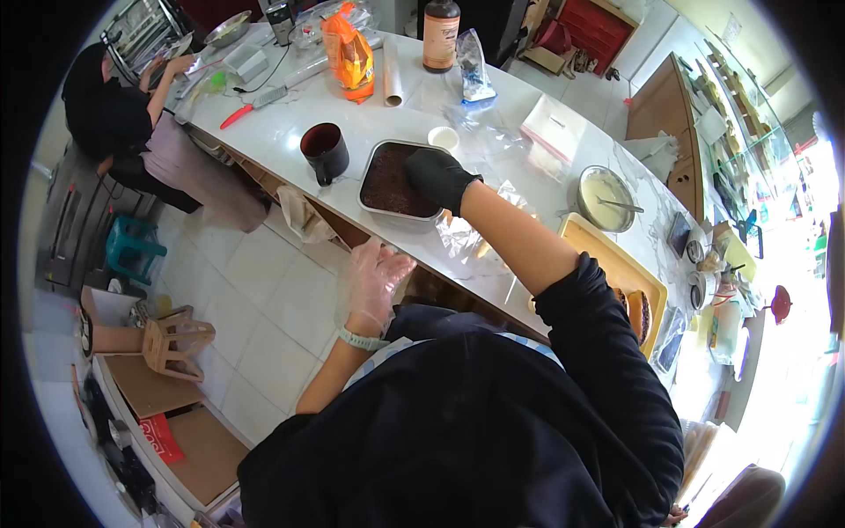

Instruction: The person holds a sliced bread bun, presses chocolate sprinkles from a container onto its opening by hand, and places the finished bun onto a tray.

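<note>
My right hand (438, 180), in a black glove, reaches into a metal tray (363, 192) of dark brown crumbs (390, 180). Its fingers blend into the dark contents, so I cannot make out whether they close on anything. Off the counter's near edge hangs my left hand (374, 277), in a clear plastic glove, its fingers loosely bent and apart with nothing held. A dark mug (326, 157) stands left of the tray, and a small white cup (444, 139) sits behind it. Crumpled foil (458, 236) lies by my right wrist.
To the right are a bowl of pale cream with a spoon (606, 198) and a yellow tray (576, 231) holding filled pastries. An orange bag (349, 57), a brown bottle (440, 37) and a red-handled knife (251, 107) lie farther back. Another person (114, 114) works at the far left.
</note>
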Demonstrator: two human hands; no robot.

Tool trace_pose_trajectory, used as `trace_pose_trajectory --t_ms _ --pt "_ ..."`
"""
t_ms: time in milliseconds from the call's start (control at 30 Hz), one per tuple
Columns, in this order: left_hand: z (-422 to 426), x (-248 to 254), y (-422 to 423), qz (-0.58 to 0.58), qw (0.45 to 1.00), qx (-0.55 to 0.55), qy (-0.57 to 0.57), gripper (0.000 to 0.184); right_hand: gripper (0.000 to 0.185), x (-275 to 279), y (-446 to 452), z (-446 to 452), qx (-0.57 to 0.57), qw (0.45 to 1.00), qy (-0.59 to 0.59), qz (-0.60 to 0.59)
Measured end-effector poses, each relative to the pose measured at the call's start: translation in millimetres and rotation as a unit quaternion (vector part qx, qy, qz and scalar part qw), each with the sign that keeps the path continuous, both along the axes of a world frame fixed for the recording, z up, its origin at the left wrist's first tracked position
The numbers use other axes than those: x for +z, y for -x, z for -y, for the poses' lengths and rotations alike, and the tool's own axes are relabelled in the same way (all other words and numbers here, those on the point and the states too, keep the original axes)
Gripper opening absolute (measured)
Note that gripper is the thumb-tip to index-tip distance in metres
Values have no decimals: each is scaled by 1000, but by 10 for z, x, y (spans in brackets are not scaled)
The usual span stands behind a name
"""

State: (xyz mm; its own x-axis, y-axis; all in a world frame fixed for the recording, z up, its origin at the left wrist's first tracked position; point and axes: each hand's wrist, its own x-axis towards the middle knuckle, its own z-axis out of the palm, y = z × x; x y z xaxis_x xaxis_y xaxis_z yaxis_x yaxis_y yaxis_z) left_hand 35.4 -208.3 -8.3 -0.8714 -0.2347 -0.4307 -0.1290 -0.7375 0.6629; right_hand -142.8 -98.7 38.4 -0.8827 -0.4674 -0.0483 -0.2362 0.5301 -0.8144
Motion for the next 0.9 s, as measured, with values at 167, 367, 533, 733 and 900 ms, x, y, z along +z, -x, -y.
trace_pose_trajectory --t_ms 167,367,533,733,900 --pt "117 -114 -71 33 999 -34 15 19 28 620 -213 -155 185 927 -172 -276" --pt "-101 -46 90 -5 987 -143 78 19 22 82 133 -151 38 986 20 -161" --pt "-589 175 108 -57 938 -311 141 13 24 132 -382 -1209 -19 975 214 -63" --pt "-1054 194 220 -185 929 -246 206 23 22 297 -1755 -3037 -305 949 79 22" --pt "-1699 340 421 -265 892 -336 146 50 20 199 -2534 -3828 -506 857 -17 91"
